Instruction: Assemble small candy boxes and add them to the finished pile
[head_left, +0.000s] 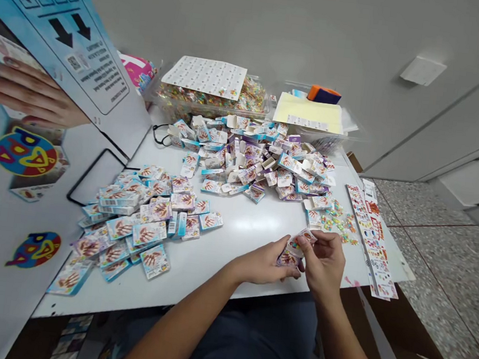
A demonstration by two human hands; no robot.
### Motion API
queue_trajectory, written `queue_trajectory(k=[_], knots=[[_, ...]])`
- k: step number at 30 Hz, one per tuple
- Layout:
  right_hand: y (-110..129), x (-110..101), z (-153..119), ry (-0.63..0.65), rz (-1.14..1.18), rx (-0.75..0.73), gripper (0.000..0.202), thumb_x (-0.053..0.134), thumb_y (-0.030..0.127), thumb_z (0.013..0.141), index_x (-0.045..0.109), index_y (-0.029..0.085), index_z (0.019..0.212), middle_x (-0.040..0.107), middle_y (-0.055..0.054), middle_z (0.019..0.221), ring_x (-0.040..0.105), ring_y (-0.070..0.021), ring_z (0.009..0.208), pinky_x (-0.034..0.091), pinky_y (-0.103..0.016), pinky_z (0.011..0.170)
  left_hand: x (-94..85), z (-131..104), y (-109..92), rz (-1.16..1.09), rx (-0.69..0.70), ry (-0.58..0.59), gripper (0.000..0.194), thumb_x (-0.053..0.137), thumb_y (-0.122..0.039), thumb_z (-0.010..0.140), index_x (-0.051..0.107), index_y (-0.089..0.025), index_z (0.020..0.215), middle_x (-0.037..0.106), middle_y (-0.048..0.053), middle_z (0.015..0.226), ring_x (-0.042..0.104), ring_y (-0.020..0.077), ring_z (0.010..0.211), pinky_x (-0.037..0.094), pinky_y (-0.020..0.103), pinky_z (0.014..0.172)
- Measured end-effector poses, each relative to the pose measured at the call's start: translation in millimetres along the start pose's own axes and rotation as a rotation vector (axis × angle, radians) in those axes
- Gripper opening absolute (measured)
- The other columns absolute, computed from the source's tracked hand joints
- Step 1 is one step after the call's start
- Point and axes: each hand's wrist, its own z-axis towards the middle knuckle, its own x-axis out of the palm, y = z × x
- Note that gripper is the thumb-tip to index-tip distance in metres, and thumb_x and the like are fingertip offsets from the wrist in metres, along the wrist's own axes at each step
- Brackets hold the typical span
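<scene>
My left hand [261, 264] is wrapped round a small printed cardboard box [288, 259], purple and white, just above the table's front edge. With thumb and fingers closed, my right hand [325, 263] grips the upper right end of the same box. Small coloured bits show near the right thumb; whether they lie inside the box is hidden. Beyond my hands, small clear packets with coloured pieces [338, 222] are scattered on the white table [242, 231]. A heap of open-ended boxes [251, 152] spreads at the back, and closed boxes [149, 232] are piled at left.
Behind the heap stand a clear tub of packets [253, 97] under a sticker sheet [208, 75] and another tub [343, 139] under a yellow sheet [310, 114]. Printed strips [373, 238] lie along the right edge. A printed display panel [95, 157] borders the left; a cardboard carton [407, 337] sits below right.
</scene>
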Motion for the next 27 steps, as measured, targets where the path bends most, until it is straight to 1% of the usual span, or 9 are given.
queue_trajectory(k=[2, 5, 10, 12, 15, 17, 21, 24, 27], knots=[[-1, -1, -2, 0.021, -0.027, -0.027, 0.032, 0.082, 0.04, 0.078, 0.06, 0.022, 0.093, 0.065, -0.002, 0.084, 0.064, -0.018, 0.076, 0.052, -0.031, 0.066, 1.5, 1, 1, -0.108, -0.009, 0.019, 0.056, 0.075, -0.033, 0.085, 0.05, -0.017, 0.133, 0.069, 0.008, 0.093, 0.068, 0.0196, 0.08, 0.054, 0.03, 0.067], [1, -15, 3, 0.133, -0.045, -0.023, 0.03, 0.08, 0.038, 0.081, 0.059, 0.024, 0.097, 0.064, -0.001, 0.084, 0.063, -0.0179, 0.076, 0.052, -0.031, 0.066, 1.8, 3, 0, -0.217, 0.025, 0.002, 0.046, 0.075, -0.042, 0.086, 0.054, -0.016, 0.118, 0.069, 0.011, 0.099, 0.07, 0.0219, 0.088, 0.054, 0.03, 0.069], [10, -35, 16, 0.399, -0.245, -0.126, 0.023, 0.073, 0.033, 0.089, 0.059, 0.025, 0.105, 0.065, -0.001, 0.088, 0.063, -0.0191, 0.081, 0.051, -0.033, 0.074, -1.5, 4, -4, -0.118, 0.082, 0.017, 0.039, 0.068, -0.048, 0.092, 0.059, -0.015, 0.11, 0.067, 0.009, 0.093, 0.067, 0.0192, 0.085, 0.05, 0.032, 0.077], [15, -33, 18, 0.439, -0.367, -0.199, 0.019, 0.071, 0.032, 0.09, 0.061, 0.025, 0.105, 0.066, -0.003, 0.09, 0.062, -0.0207, 0.084, 0.05, -0.035, 0.077, -3.0, 4, -5, -0.104, 0.124, 0.033, 0.039, 0.066, -0.048, 0.093, 0.059, -0.014, 0.111, 0.066, 0.007, 0.091, 0.065, 0.0177, 0.084, 0.049, 0.033, 0.081], [21, -25, 20, 0.432, -0.44, -0.354, 0.005, 0.067, 0.028, 0.093, 0.065, 0.024, 0.091, 0.067, -0.006, 0.098, 0.062, -0.0241, 0.096, 0.049, -0.04, 0.086, -5.0, 3, -6, -0.133, 0.139, 0.039, 0.038, 0.066, -0.049, 0.093, 0.057, -0.016, 0.108, 0.065, 0.006, 0.088, 0.063, 0.0167, 0.082, 0.048, 0.029, 0.074], [22, -21, 19, 0.477, -0.444, -0.45, 0.01, 0.063, 0.025, 0.096, 0.069, 0.025, 0.088, 0.068, -0.008, 0.112, 0.059, -0.0259, 0.106, 0.048, -0.043, 0.091, -6.5, 3, -6, -0.175, 0.126, -0.003, 0.039, 0.069, -0.05, 0.09, 0.056, -0.016, 0.103, 0.064, 0.004, 0.085, 0.062, 0.0157, 0.077, 0.046, 0.027, 0.068], [17, -19, 15, 0.62, -0.475, -0.534, 0.026, 0.061, 0.024, 0.098, 0.069, 0.029, 0.122, 0.061, -0.009, 0.137, 0.053, -0.0278, 0.119, 0.048, -0.048, 0.099, -9.2, 5, -2, -0.276, 0.108, -0.123, 0.044, 0.08, -0.046, 0.08, 0.058, -0.016, 0.103, 0.056, -0.003, 0.073, 0.053, 0.0104, 0.063, 0.044, 0.026, 0.063], [11, -16, 9, 0.629, -0.504, -0.529, 0.035, 0.059, 0.019, 0.098, 0.064, 0.032, 0.131, 0.059, -0.009, 0.139, 0.053, -0.0273, 0.122, 0.049, -0.049, 0.101, -9.7, 8, 0, -0.494, 0.057, -0.171, 0.045, 0.08, -0.048, 0.074, 0.061, -0.015, 0.098, 0.059, -0.001, 0.072, 0.053, 0.0122, 0.063, 0.041, 0.025, 0.056], [6, -7, 1, 0.468, -0.404, -0.531, 0.041, 0.059, 0.016, 0.097, 0.057, 0.03, 0.136, 0.06, -0.012, 0.133, 0.058, -0.0264, 0.118, 0.051, -0.048, 0.099, -9.6, 11, 2, -0.661, 0.008, -0.235, 0.042, 0.07, -0.053, 0.074, 0.062, -0.014, 0.088, 0.063, 0.004, 0.073, 0.056, 0.0156, 0.062, 0.039, 0.025, 0.048]])
